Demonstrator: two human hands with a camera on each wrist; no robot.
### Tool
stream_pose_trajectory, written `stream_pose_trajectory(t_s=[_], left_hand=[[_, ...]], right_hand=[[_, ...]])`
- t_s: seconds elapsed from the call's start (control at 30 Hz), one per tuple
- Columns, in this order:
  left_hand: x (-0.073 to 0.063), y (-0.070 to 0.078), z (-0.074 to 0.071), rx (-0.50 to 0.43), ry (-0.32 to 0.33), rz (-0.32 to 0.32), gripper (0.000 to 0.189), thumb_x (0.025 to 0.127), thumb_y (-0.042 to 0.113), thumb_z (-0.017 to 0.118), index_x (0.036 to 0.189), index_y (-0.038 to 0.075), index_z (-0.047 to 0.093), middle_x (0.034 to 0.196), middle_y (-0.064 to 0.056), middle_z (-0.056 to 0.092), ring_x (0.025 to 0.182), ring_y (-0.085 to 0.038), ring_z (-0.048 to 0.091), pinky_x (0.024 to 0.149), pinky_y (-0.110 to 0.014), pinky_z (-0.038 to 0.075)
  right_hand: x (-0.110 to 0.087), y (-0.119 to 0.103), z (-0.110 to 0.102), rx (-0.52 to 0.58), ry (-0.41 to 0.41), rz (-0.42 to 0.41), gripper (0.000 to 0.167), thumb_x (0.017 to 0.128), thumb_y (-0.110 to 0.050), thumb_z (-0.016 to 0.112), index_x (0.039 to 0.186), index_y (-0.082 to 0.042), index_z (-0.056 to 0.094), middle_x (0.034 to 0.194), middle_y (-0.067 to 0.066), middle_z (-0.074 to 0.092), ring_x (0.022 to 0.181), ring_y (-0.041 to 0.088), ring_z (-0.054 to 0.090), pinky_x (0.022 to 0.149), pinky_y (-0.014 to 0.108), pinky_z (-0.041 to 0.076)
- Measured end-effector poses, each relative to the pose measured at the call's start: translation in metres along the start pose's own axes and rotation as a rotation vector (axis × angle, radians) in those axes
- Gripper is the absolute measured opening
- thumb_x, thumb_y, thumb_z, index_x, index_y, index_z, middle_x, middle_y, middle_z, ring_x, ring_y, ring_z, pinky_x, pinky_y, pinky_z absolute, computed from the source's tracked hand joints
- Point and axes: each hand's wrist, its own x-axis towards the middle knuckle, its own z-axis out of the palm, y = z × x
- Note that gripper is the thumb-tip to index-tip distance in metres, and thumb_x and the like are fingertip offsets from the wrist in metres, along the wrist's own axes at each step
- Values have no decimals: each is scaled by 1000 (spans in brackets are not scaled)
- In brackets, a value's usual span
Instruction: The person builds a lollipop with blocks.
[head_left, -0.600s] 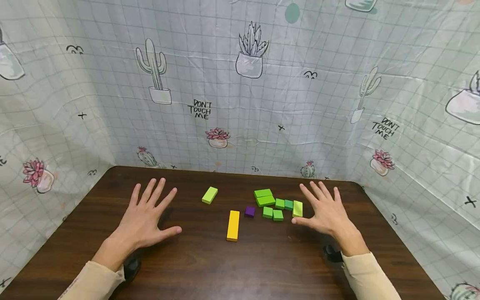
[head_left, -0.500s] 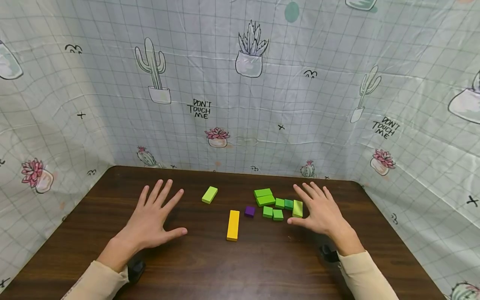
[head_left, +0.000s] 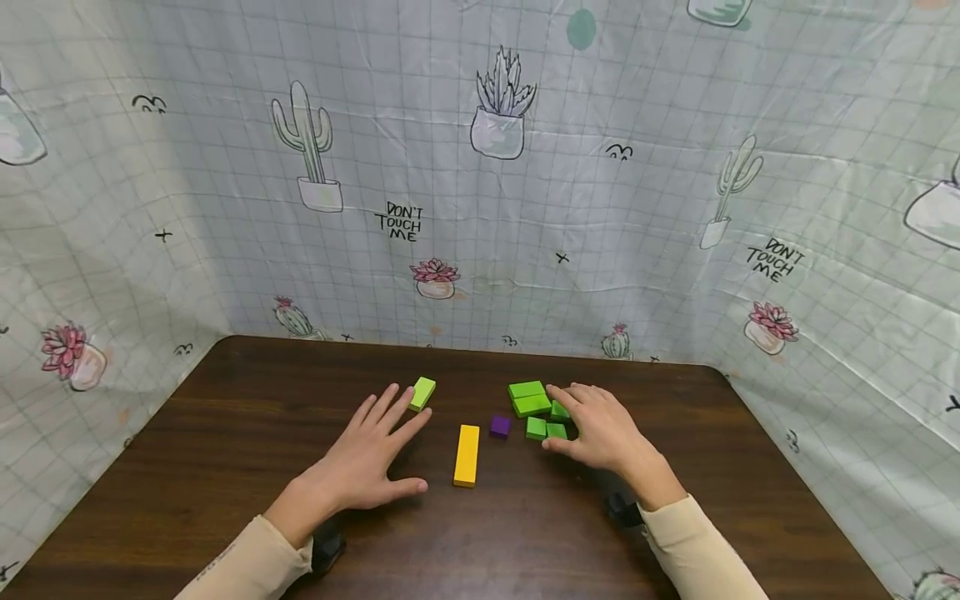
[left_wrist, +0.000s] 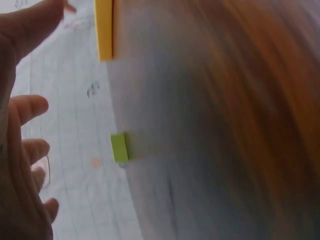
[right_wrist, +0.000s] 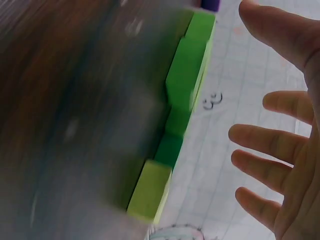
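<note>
My left hand [head_left: 360,467], fingers spread, hovers left of the yellow block [head_left: 466,456]; its fingertips overlap the near end of a lime block [head_left: 423,392] in the head view. My right hand [head_left: 600,429] hangs with parted fingers over the green group. Two bright green blocks [head_left: 529,398] lie side by side, and small green cubes [head_left: 536,428] sit in front of them. A purple cube [head_left: 500,427] lies between the yellow block and the green ones. The right hand covers a dark green cube [right_wrist: 169,150] and a yellow-green block [right_wrist: 150,190] in the head view. Neither hand holds anything.
All the blocks lie on a dark brown wooden table [head_left: 480,542]. A pale grid-patterned curtain [head_left: 360,275] with plant drawings surrounds its back and sides. A black strap device [head_left: 327,546] sits at the left wrist, another [head_left: 622,508] at the right.
Both hands have moved inward: the left to the right, towards the lime and yellow blocks, and the right to the left, over the green blocks. The blocks stay where they were.
</note>
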Motion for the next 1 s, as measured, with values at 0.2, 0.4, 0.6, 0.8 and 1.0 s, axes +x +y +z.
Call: stream_pose_trajectory(t_s=[0.2,0.4,0.6,0.8,1.0], left_hand=[[17,14,1,-105,-48,12,88,83,58,64,152,17,27,159,-12,12,144,-35,11,111,-54,22],[26,21,4,-209,-112,10,85,85,54,65,151,14,29,158,-12,14,143,-33,19,108,-53,29],[37,26,6,-279,-156,-2,85,84,52,67,151,13,31,158,-11,17,143,-33,19,108,-54,29],[45,31,8,-299,-217,-12,86,84,53,67,150,11,32,157,-15,18,142,-35,19,108,-53,29],[47,32,10,-301,-249,-44,85,83,52,68,149,12,33,156,-15,20,142,-34,20,108,-53,29]], right_hand=[[12,-13,1,26,-22,-4,81,79,-60,67,143,-14,46,128,14,56,120,33,50,102,51,37],[26,-28,5,78,-50,-42,78,80,-55,69,142,-14,47,126,11,58,115,31,54,98,49,41],[37,-39,12,135,-94,-11,77,81,-54,69,144,-17,44,128,8,57,116,29,53,99,48,40],[47,-46,15,159,-148,5,78,82,-52,69,147,-19,40,135,7,54,120,28,52,100,48,40],[52,-52,16,172,-185,7,73,83,-50,70,144,-19,44,136,6,54,121,26,52,102,48,39]])
